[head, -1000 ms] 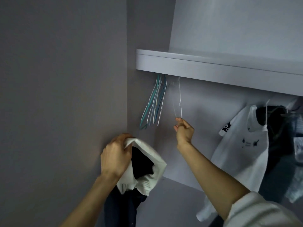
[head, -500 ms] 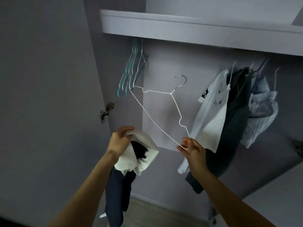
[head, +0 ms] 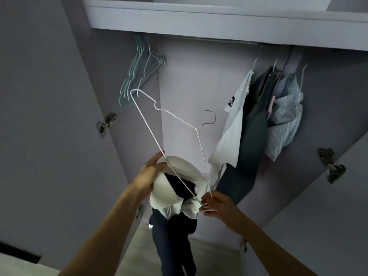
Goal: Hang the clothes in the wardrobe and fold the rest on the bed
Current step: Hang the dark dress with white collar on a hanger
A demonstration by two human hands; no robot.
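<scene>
A garment is hanging from the left hand, with a hanger crossing in front of it. Spare hangers are hanging under the shelf to the left, hung clothes to the right.

Inside an open wardrobe, a rail beneath the top shelf carries a cluster of empty hangers at left and, well apart at right, a white shirt, dark garments and a striped shirt.
</scene>
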